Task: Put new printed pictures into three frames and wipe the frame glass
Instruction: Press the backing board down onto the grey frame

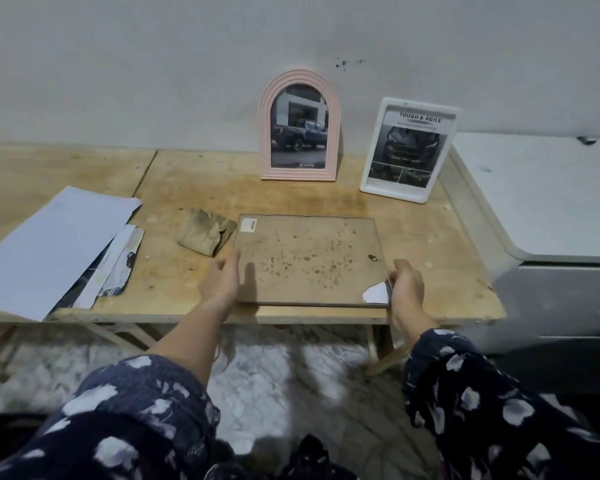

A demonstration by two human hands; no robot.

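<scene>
A rectangular frame (309, 258) lies face down near the table's front edge, its spotted brown backing board up. A white paper corner (376, 293) shows at its near right corner. My left hand (222, 277) grips the frame's left edge. My right hand (406, 284) holds the near right corner, fingers on the board's edge. A pink arched frame (298, 124) with a truck picture and a white frame (407, 150) with a car leaflet stand against the wall. A crumpled beige cloth (205, 232) lies left of the flat frame.
Loose white sheets and printed pictures (56, 247) lie on the left of the wooden table (187, 188). A white cabinet (548, 209) stands close on the right. The floor below is marble-patterned.
</scene>
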